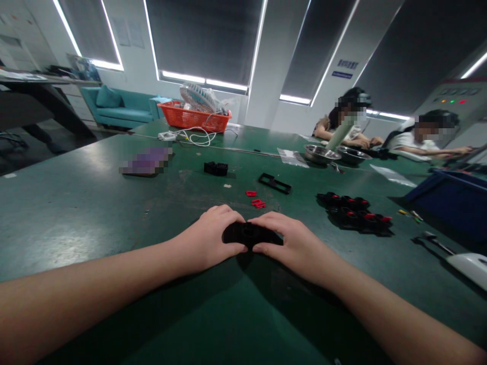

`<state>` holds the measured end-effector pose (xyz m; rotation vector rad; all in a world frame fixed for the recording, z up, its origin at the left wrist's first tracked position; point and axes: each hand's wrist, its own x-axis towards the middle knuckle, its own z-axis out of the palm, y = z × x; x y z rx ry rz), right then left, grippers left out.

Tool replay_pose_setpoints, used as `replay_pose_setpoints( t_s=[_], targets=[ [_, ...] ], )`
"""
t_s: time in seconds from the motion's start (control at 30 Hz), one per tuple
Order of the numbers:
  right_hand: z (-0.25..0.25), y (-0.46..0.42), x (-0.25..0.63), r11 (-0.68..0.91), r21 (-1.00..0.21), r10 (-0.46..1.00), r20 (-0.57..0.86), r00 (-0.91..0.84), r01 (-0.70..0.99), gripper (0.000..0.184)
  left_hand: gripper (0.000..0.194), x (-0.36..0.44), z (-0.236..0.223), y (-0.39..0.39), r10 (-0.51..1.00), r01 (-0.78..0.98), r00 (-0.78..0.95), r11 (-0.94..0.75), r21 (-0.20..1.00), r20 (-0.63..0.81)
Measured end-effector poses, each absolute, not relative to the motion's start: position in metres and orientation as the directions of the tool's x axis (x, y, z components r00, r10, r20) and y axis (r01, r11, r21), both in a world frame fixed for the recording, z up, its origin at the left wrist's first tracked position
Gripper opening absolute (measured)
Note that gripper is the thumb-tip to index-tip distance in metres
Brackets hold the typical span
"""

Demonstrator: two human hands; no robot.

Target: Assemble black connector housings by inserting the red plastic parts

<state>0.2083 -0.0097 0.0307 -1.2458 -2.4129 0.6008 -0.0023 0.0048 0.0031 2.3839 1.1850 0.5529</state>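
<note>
Both of my hands grip one black plastic part (249, 234) low over the green table (182, 304). My left hand (213, 235) closes on its left end, thumb at the near side and fingers at the far side. On the right end, my right hand (291, 241) holds it the same way. The fingers hide much of its shape. Just beyond lie small red clips (258, 203) and another red clip (251, 193). A black rectangular frame (274, 183) and a black block-shaped part (215, 168) rest farther back.
Black assemblies with red pieces (357, 218) sit at right, near a blue bin (452, 203) and a white-handled tool (470, 266). Metal bowls (321, 154), an orange basket (198, 117), a white cable (198, 137) and a blurred purple object (146, 161) lie farther off. Two people sit beyond.
</note>
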Motion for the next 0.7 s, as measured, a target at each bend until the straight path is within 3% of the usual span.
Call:
replay_pose_setpoints(
  t_s=[0.7],
  targets=[
    [0.0337, -0.0111, 0.2063, 0.521, -0.509, 0.825, 0.097, -0.556, 0.685, 0.028, 0.030, -0.0010, 0.0039, 0.0045, 0.819, 0.648, 0.552, -0.540, 0.538, 0.157]
  ],
)
